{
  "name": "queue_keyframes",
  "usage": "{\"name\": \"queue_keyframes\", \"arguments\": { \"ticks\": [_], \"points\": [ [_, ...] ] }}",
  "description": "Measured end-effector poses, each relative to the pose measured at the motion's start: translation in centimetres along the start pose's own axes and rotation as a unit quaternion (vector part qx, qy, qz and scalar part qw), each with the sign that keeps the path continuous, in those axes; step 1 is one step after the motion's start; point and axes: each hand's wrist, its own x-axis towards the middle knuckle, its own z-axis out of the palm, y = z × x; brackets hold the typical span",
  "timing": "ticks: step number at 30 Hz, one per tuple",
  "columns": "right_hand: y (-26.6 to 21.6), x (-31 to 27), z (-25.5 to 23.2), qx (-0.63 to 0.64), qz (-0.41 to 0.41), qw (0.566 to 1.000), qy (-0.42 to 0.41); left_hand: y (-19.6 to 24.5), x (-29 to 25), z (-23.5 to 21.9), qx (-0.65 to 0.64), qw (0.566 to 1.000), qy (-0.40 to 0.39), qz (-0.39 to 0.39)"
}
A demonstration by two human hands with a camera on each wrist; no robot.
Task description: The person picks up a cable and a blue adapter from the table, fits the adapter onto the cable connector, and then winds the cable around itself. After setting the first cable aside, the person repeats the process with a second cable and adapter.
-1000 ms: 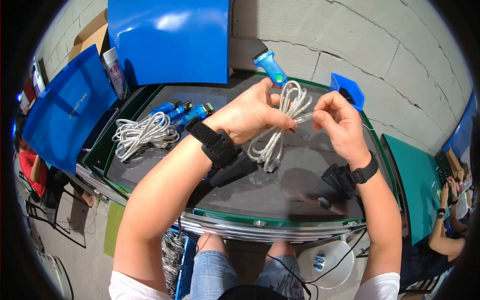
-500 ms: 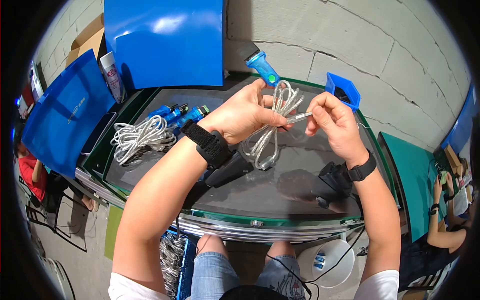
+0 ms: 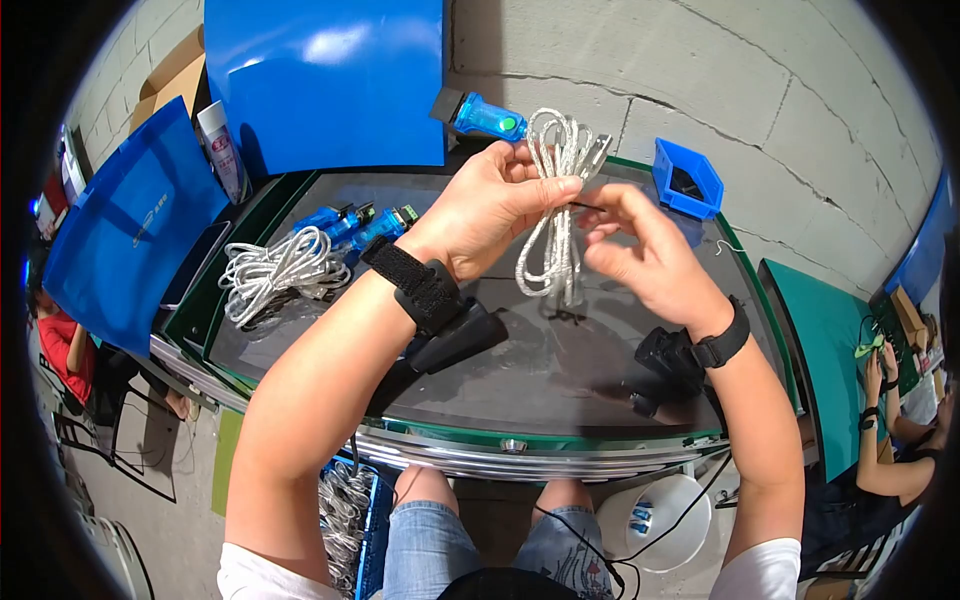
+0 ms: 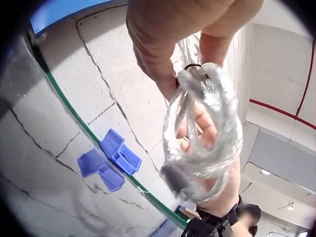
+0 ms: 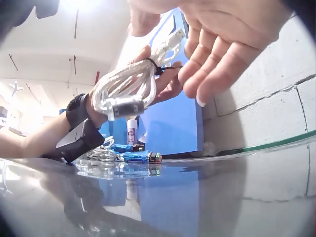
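Here the left hand (image 3: pixel 490 215) grips a coiled cable (image 3: pixel 556 200) above the glass table (image 3: pixel 560 390), right hand (image 3: pixel 640 255) open beside it.

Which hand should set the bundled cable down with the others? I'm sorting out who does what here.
Probably the left hand: its grip already holds the coiled cable, and the pile of cables lies on its side of the table. The right hand is open beside the coil.
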Motion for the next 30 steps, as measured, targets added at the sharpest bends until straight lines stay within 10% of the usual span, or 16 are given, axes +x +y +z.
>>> {"name": "queue_keyframes", "arguments": {
  "ticks": [30],
  "points": [
    [-0.9,-0.3,0.3,0.069,0.044,0.996,-0.039,0.9,-1.0,0.1,0.114,0.984,-0.099,-0.096]
  ]
}}
